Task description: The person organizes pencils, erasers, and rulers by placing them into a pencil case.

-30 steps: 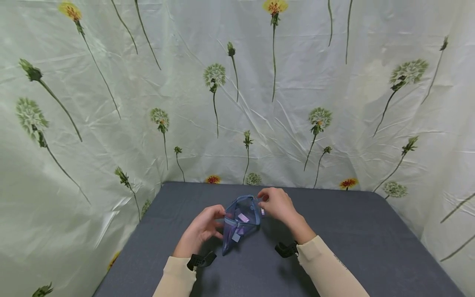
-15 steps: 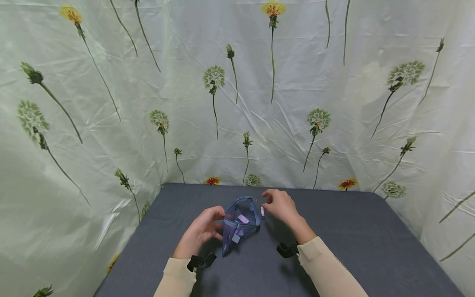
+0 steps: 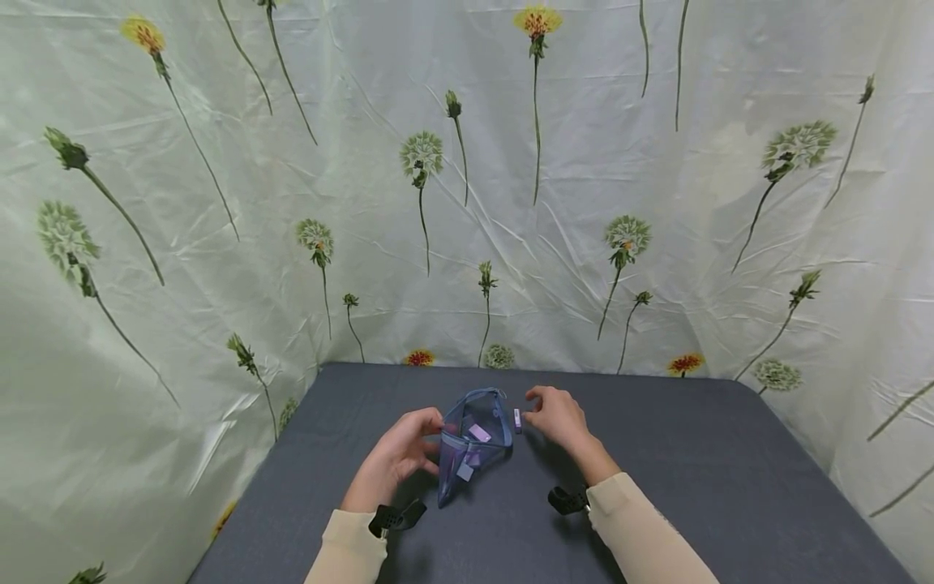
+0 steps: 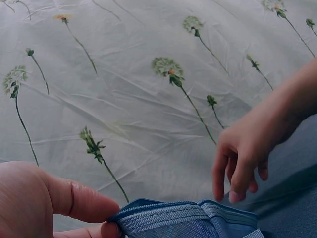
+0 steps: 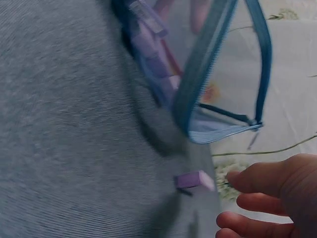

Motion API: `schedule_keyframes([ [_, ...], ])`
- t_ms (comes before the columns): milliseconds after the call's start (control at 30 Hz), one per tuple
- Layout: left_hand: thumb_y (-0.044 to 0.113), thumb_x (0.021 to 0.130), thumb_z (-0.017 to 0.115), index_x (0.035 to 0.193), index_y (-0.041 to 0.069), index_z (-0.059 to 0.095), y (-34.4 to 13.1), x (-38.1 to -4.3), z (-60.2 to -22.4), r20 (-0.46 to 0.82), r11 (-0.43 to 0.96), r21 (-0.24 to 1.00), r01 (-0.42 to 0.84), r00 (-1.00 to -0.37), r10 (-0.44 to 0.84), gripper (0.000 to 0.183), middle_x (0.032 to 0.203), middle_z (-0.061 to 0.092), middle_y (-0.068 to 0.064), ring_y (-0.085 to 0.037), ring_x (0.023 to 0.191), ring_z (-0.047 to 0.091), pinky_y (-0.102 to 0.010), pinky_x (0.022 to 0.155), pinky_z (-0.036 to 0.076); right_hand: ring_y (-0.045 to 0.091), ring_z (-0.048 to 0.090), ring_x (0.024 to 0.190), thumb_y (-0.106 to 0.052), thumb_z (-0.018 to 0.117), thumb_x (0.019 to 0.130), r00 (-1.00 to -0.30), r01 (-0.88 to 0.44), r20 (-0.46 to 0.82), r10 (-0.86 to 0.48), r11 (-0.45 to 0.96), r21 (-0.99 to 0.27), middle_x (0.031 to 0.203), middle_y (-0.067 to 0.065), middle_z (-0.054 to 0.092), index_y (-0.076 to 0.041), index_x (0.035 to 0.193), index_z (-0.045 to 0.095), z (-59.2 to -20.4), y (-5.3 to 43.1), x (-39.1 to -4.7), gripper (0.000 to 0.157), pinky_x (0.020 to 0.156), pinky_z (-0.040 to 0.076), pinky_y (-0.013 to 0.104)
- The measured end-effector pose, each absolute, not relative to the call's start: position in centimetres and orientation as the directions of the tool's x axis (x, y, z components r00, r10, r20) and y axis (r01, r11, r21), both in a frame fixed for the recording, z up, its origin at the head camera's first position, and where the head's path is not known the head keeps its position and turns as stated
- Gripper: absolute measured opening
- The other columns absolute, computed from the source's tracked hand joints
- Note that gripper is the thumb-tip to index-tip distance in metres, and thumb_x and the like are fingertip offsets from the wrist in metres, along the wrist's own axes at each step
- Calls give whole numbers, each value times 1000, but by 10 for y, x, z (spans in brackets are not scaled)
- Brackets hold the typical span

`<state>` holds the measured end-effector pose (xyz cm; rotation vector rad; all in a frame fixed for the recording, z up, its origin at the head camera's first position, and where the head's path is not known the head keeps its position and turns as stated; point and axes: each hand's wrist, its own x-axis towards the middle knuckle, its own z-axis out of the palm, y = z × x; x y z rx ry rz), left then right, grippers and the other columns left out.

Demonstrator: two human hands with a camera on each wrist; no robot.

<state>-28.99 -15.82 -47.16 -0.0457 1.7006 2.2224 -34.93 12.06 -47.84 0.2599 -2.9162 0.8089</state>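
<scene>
A blue mesh zipper pouch (image 3: 476, 442) stands unzipped on the dark table, with several small purple boxes (image 3: 479, 432) inside it. My left hand (image 3: 397, 454) pinches the pouch's left rim between thumb and finger; the left wrist view shows the thumb at the zipper edge (image 4: 163, 208). Just right of the pouch a small purple-and-white box (image 5: 194, 180) lies on the table. My right hand (image 3: 563, 422) hovers beside that box with fingers loosely bent and nothing between them, its thumb and fingertips apart from the box in the right wrist view.
The dark grey table (image 3: 657, 462) extends to both sides. Behind it hangs a pale curtain (image 3: 467, 203) printed with dandelions. Black bands (image 3: 397, 517) sit on both wrists, below beige sleeves.
My right hand has drawn away from the pouch's right rim, rightward and a little nearer, so the small box on the table shows fully. The left hand keeps its pinch on the pouch.
</scene>
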Motion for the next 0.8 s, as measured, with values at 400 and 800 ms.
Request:
schedule_keyframes([
  [400, 13, 90, 53, 64, 20, 52, -157, -290, -471, -247, -225, 927, -300, -940, 236, 27, 118, 55, -20, -46, 99, 60, -68, 66, 48, 20, 64, 76, -45, 82, 80, -986, -136, 149, -73, 872, -470, 91, -1, 71, -17, 103, 75, -500, 112, -352, 37, 64, 50, 45],
  [800, 14, 90, 52, 64, 20, 51, -157, -289, -470, -242, -222, 929, -297, -939, 245, 26, 126, 52, -23, -45, 100, 59, -71, 69, 46, 19, 54, 61, -31, 81, 79, -985, -114, 164, -48, 901, -418, 71, -3, 60, -20, 72, 65, -506, 105, -352, 21, 56, 43, 42],
])
